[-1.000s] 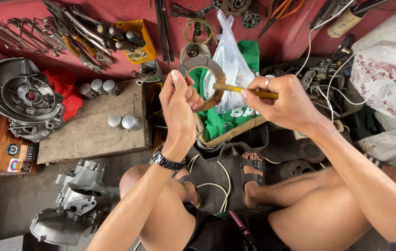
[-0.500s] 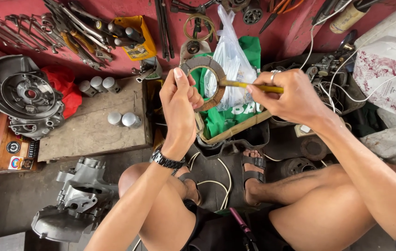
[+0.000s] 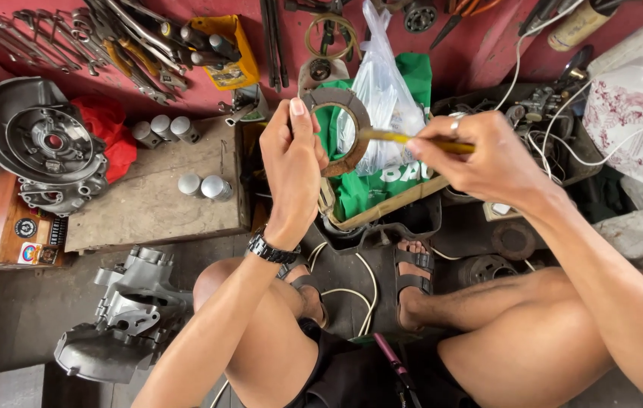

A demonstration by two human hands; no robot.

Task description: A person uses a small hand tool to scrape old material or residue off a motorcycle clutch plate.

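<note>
Holding a brown friction ring (image 3: 343, 130) upright in front of the chest, the left hand (image 3: 293, 162) pinches the ring's left edge between thumb and fingers, a black wristwatch (image 3: 272, 249) on its wrist. The right hand (image 3: 480, 155) is closed around a thin yellow-handled tool (image 3: 412, 140), whose tip reaches the ring's right inner edge; whether it is a brush or a pick is hard to tell from this angle. Just behind the ring sits a clear plastic bag (image 3: 382, 91) on top of a green bag (image 3: 382, 181). Below, the person's sandalled feet (image 3: 412, 283) rest on dark engine parts. To the left, a wooden board (image 3: 148, 204) carries several small metal cylinders (image 3: 204, 186). A grey engine casing (image 3: 38, 143) lies beside a red cloth (image 3: 110, 128), and another casing (image 3: 125, 313) sits on the floor. Wrenches (image 3: 132, 41) lie on the red surface at the top.
</note>
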